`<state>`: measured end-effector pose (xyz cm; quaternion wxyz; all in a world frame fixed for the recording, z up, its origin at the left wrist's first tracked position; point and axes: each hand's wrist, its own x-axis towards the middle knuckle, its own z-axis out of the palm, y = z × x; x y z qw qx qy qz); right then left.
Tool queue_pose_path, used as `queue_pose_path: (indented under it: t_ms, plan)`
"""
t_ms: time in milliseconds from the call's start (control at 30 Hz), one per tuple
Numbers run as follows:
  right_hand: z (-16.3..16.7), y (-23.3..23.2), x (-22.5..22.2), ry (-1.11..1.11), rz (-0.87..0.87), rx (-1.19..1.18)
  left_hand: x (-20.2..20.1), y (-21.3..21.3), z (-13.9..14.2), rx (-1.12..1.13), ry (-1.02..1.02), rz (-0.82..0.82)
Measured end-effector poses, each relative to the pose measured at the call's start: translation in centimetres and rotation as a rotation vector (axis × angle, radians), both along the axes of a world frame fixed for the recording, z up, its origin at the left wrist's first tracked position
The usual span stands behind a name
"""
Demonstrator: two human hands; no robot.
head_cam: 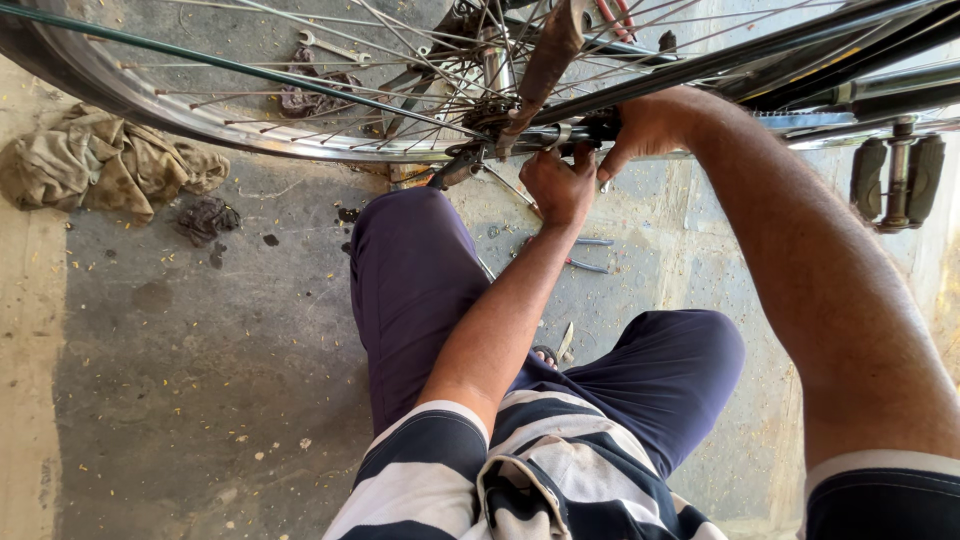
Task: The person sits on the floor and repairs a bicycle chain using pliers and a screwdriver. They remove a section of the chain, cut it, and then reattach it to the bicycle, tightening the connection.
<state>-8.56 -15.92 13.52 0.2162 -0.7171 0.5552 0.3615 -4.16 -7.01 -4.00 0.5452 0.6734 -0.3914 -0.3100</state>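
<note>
While the axle (490, 110) ran across the wheel (250, 120), left grip (558, 187) clamped just below-right of it, right grip (645, 125) closed on the frame (740, 55) beside.

Layout about the grip at the wheel hub.
Both hands meet at the axle (560, 135): left hand (560, 188) just below it, right hand (650, 125) just right. The wheel (200, 115) spreads left; a rag (100, 165) lies farther left on the floor (200, 330). Pliers (590, 255) lie below the grip, a pedal (897, 180) well right, a wrench (330, 45) beyond the spokes.
</note>
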Motion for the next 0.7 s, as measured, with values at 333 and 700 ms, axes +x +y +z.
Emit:
queue_pose_path:
  t_ms: [333,700]
  plan:
    - [-0.5,-0.6,-0.3,-0.039,0.043,0.01,-0.2,1.5,0.4,-0.148,0.025,-0.02]
    - [-1.0,-0.6,-1.5,-0.095,0.084,-0.022,0.2,1.7,-1.1,-0.105,-0.109,-0.294]
